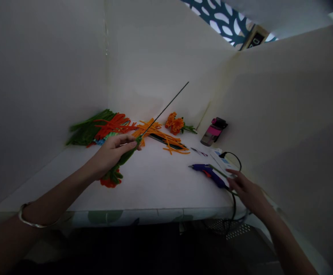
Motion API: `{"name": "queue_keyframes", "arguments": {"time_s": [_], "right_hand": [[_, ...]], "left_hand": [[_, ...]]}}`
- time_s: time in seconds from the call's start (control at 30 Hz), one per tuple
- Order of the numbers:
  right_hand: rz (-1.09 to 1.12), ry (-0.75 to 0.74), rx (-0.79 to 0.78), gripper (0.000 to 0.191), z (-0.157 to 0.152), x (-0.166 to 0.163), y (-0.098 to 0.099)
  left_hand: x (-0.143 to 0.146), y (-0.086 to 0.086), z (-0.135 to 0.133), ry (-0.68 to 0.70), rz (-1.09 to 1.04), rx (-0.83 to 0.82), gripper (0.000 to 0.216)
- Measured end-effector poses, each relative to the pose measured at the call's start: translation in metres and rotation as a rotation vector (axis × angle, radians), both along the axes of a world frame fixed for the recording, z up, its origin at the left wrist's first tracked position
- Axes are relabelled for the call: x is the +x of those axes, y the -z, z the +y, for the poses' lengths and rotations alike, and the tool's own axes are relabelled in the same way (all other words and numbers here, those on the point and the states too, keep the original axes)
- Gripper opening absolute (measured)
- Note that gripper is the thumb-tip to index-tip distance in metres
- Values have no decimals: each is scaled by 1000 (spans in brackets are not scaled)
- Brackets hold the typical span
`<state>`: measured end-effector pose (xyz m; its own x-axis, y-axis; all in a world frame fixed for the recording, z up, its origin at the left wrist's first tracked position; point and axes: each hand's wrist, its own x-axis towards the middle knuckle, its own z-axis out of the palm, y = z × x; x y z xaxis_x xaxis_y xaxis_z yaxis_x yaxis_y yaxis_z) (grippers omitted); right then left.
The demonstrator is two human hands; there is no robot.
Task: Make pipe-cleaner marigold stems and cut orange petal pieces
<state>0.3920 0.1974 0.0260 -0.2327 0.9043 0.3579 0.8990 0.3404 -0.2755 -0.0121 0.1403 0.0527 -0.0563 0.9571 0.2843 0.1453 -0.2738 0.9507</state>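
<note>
My left hand [117, 151] is closed around the green stem of a pipe-cleaner flower [111, 182]. Its orange-red bloom hangs downward, and a long dark wire [169, 104] sticks out of the stem, up and to the right. Over at the right, my right hand [242, 183] pinches a thin green pipe cleaner [216, 170], which runs above the blue glue gun [205, 168]. The glue gun lies on the table with its nozzle to the left. My fingers partly cover the pipe cleaner.
Green pipe cleaners [88, 130], red ones [113, 126] and orange ones [166, 137] lie along the back of the white table [155, 183]. Finished orange flowers [175, 124] and a pink-and-black bottle [213, 131] are behind. A black cord [234, 208] hangs over the front edge.
</note>
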Motion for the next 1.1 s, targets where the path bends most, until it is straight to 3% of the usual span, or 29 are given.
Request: {"name": "queue_keyframes", "arguments": {"time_s": [0.1, 0.37, 0.47, 0.73, 0.93, 1.1], "right_hand": [[77, 67, 131, 39, -14, -5, -13], [111, -473, 204, 15, -69, -107, -18], [162, -559, 196, 11, -78, -127, -16], [183, -565, 253, 9, -84, -138, -6], [166, -563, 250, 11, -88, -138, -6], [175, -585, 247, 10, -89, -137, -4]], "left_hand": [[10, 6, -3, 55, -98, -79, 20], [53, 11, -35, 335, -354, -297, 10], [57, 17, -44, 382, -374, -348, 14], [59, 25, -55, 446, -342, -395, 20], [62, 27, -57, 366, -228, -386, 28], [63, 30, -58, 352, -251, -438, 35]]}}
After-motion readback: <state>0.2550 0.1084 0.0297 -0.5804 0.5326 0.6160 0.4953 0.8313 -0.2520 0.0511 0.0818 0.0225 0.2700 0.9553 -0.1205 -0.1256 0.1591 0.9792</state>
